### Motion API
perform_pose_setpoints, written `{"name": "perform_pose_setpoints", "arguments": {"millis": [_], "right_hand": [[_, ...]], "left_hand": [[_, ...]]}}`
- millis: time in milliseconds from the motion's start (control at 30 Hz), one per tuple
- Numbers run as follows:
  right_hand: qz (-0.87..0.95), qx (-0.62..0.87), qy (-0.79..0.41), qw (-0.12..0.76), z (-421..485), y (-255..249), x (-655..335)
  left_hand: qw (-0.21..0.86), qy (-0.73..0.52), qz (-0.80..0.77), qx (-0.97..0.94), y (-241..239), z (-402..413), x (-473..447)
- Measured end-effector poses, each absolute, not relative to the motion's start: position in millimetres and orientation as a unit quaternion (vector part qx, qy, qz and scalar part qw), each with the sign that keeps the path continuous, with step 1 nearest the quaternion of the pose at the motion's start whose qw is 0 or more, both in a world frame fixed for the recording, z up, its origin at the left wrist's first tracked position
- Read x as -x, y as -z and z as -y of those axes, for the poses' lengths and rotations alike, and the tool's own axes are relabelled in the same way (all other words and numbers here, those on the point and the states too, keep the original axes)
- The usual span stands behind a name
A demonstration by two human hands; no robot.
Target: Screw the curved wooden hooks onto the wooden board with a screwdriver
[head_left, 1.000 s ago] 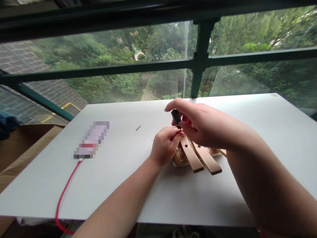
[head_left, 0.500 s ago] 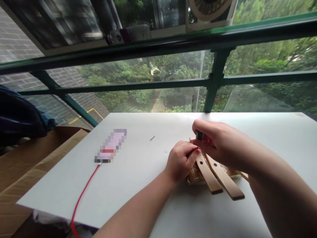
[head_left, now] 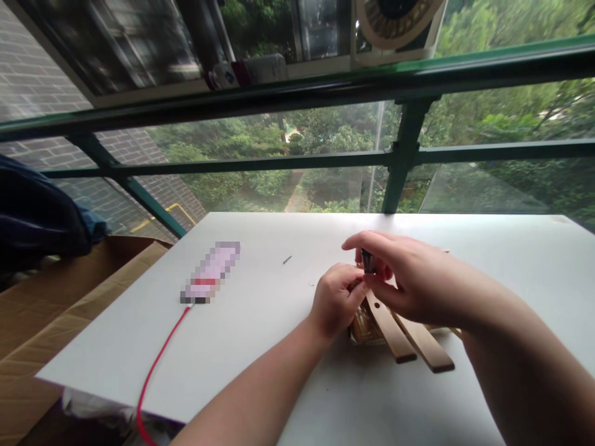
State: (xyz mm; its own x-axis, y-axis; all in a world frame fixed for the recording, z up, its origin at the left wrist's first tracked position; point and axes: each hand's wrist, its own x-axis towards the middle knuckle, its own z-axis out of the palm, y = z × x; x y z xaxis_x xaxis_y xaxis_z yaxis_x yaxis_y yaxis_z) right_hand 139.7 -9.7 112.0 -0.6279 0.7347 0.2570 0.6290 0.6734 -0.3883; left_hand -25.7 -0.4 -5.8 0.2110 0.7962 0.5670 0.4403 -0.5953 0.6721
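My left hand (head_left: 338,297) is closed at the far end of a light wooden slat (head_left: 393,334), thumb and fingers pinched together. A dark round hole shows in this slat. A second wooden slat (head_left: 430,347) lies beside it to the right, partly under my right hand. Just above the left fingertips, my right hand (head_left: 388,269) grips an upright tool with a short black handle, apparently a screwdriver (head_left: 369,260); its tip is hidden by my fingers. Under the slats is a wooden piece in clear wrapping (head_left: 367,325), mostly covered.
A small metal bolt or pin (head_left: 287,259) lies on the white table (head_left: 242,347). Left of it is a pixelated phone (head_left: 211,272) with a red cable (head_left: 160,359). An open cardboard box (head_left: 106,272) stands left of the table. A green railing (head_left: 260,166) runs behind.
My right hand has turned around the black handle, and its index finger now stretches farther left. The left hand keeps its pinch. The slats have barely moved.
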Motion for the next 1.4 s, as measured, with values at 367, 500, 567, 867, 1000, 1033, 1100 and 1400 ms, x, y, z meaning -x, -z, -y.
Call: {"name": "perform_pose_setpoints", "arguments": {"millis": [367,500,567,867,1000,1033,1100,1400], "right_hand": [[0.88,0.42,-0.11,0.193,5.3,-116.6,-142.6],[0.874,0.426,-0.087,0.217,2.6,-116.1,-140.9],[0.867,0.434,-0.077,0.232,0.4,-115.1,-140.5],[0.883,0.383,-0.099,0.251,2.9,-116.2,-142.2],[0.893,0.356,-0.134,0.239,6.4,-119.8,-145.2],[0.894,0.356,-0.137,0.237,6.6,-120.3,-145.9],[0.892,0.364,-0.132,0.232,6.2,-120.8,-146.5],[0.882,0.4,-0.088,0.235,2.8,-118.0,-143.0]], "left_hand": [[0.179,-0.469,-0.404,-0.765,8.3,-1.0,26.8],[0.177,-0.462,-0.405,-0.769,10.4,-1.4,28.0],[0.177,-0.455,-0.401,-0.775,11.1,-1.3,28.4],[0.133,-0.451,-0.41,-0.781,11.5,-5.6,30.3],[0.13,-0.449,-0.407,-0.785,10.6,-6.8,30.8],[0.129,-0.448,-0.405,-0.786,10.5,-6.9,30.7],[0.125,-0.446,-0.402,-0.79,10.5,-6.9,30.1],[0.103,-0.45,-0.4,-0.792,11.2,-6.7,28.2]]}}
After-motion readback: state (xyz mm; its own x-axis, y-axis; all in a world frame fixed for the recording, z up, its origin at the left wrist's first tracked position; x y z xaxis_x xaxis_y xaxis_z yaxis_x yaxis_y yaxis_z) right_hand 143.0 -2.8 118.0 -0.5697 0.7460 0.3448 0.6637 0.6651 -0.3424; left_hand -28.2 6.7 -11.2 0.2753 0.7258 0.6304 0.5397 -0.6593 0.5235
